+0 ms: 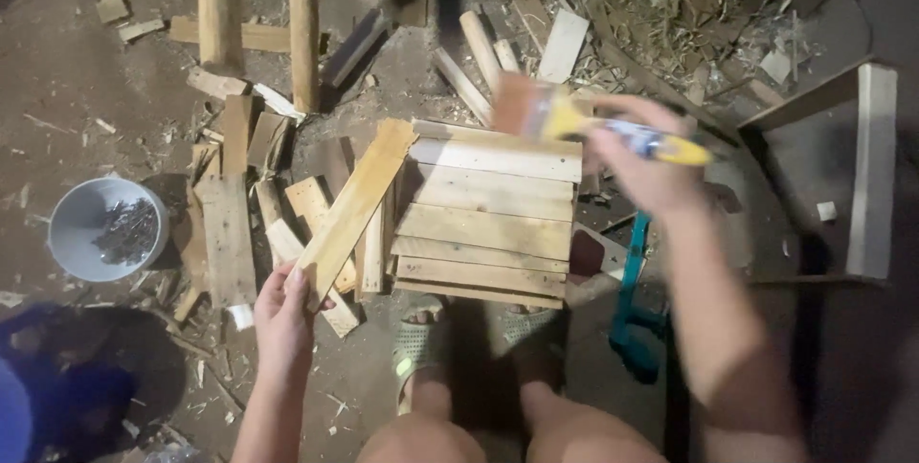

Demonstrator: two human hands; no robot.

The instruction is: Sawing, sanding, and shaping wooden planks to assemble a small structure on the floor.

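The left hand [283,315] grips the lower end of one long wooden slat [356,204], which leans with its upper end on the slatted wooden panel [488,219]. This panel shows about six boards and sits in front of the person's two feet. The right hand [643,168], blurred, is closed around one yellow-handled paintbrush [574,120] above the panel's far edge. One grey bowl of nails [107,229] stands at the left, and one teal tool [634,300] lies at the right.
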